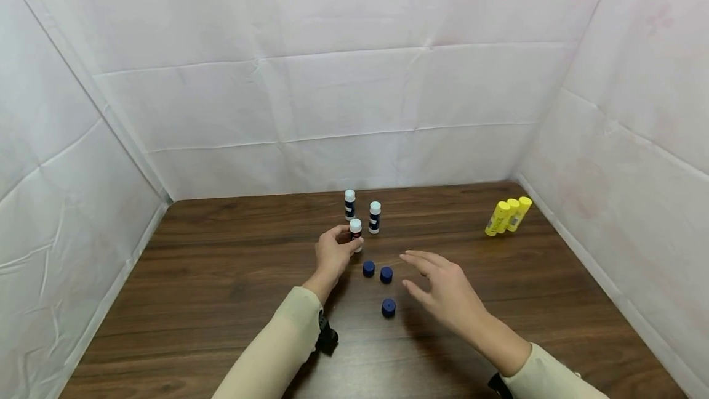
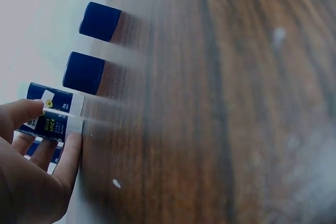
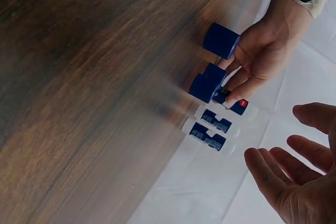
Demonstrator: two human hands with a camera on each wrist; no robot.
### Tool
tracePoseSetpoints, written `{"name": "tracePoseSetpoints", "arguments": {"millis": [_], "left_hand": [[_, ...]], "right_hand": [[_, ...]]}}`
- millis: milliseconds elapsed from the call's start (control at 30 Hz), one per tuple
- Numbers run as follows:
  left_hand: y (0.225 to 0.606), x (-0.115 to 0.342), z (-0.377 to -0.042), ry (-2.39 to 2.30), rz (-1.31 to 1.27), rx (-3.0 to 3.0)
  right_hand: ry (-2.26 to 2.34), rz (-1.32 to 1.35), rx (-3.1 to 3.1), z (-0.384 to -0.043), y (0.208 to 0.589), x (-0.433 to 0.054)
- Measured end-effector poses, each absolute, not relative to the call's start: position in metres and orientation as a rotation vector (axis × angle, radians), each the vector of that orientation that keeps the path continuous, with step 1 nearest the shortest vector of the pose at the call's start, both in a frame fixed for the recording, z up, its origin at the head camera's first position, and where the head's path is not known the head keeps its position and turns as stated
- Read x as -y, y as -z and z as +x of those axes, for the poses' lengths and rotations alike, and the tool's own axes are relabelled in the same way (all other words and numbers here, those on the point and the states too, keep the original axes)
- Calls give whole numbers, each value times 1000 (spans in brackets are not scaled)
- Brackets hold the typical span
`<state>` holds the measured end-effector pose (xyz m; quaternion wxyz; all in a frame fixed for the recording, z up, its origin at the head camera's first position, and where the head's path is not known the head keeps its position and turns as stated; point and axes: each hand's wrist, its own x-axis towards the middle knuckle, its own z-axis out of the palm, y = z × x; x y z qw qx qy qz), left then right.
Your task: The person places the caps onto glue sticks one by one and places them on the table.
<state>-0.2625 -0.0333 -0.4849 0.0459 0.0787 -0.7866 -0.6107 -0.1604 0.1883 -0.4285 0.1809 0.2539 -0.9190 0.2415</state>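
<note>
My left hand (image 1: 330, 254) pinches a dark blue glue stick (image 1: 356, 226) with a white top, which stands upright on the table. In the left wrist view the words on its label (image 2: 51, 124) are legible beside the fingers. Two more glue sticks, one (image 1: 350, 205) behind and one (image 1: 375, 217) to the right, stand close by. My right hand (image 1: 451, 291) hovers over the table, fingers spread and holding nothing. Between the hands lie three loose dark blue caps: a left one (image 1: 368, 269), a middle one (image 1: 386, 274) and a nearer one (image 1: 389, 308).
Three yellow tubes (image 1: 508, 215) stand grouped at the table's back right. The brown wooden table (image 1: 221, 276) meets white cloth walls (image 1: 343, 97) at its back and sides.
</note>
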Motion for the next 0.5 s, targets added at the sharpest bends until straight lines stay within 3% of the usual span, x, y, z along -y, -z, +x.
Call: {"name": "tracePoseSetpoints", "arguments": {"millis": [500], "left_hand": [[483, 34, -263, 1882, 214, 2414]], "right_hand": [[-678, 737, 2577, -162, 429, -188]]}}
